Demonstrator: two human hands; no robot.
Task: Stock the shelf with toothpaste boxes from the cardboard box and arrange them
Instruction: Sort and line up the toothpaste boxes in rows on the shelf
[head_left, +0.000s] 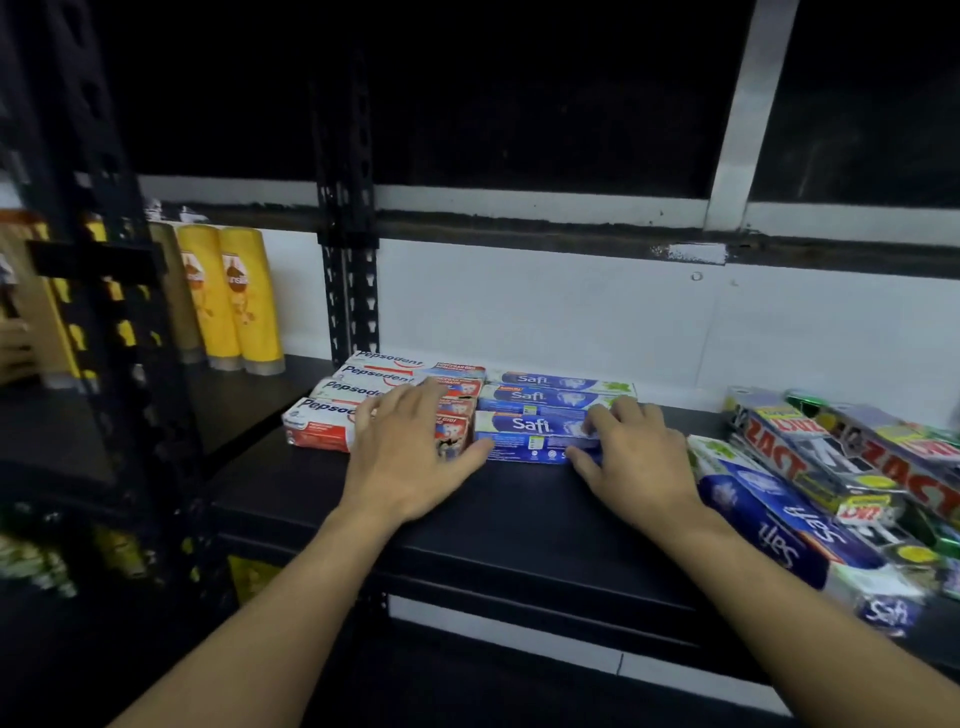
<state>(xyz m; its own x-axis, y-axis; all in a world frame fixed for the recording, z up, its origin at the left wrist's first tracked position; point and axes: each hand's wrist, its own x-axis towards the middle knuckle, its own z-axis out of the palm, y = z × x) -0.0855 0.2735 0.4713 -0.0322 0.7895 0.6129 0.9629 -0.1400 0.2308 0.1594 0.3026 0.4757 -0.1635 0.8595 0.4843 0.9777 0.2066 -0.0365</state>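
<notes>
Both hands are lying open on the black shelf (467, 525): the left hand (410, 457) is pressing flat on the red Pepsodent boxes (332, 415), and the right hand (634, 457) is nudging the front Safi box (524, 434) with spread fingers. Pushing too hard risks skewing the rows behind. The loose pile of Safi and Zact boxes (831, 499) is crowding the shelf's right edge, while its front edge is offering open room.

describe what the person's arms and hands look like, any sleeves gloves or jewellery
Both arms are bare from the bottom edge of the picture up to the wrists: no sleeves show. The left hand and the right hand wear no gloves, and no rings, watch or bracelet can be seen on the fingers or wrists. The nails look short and plain, though the picture is too soft to be sure.
</notes>
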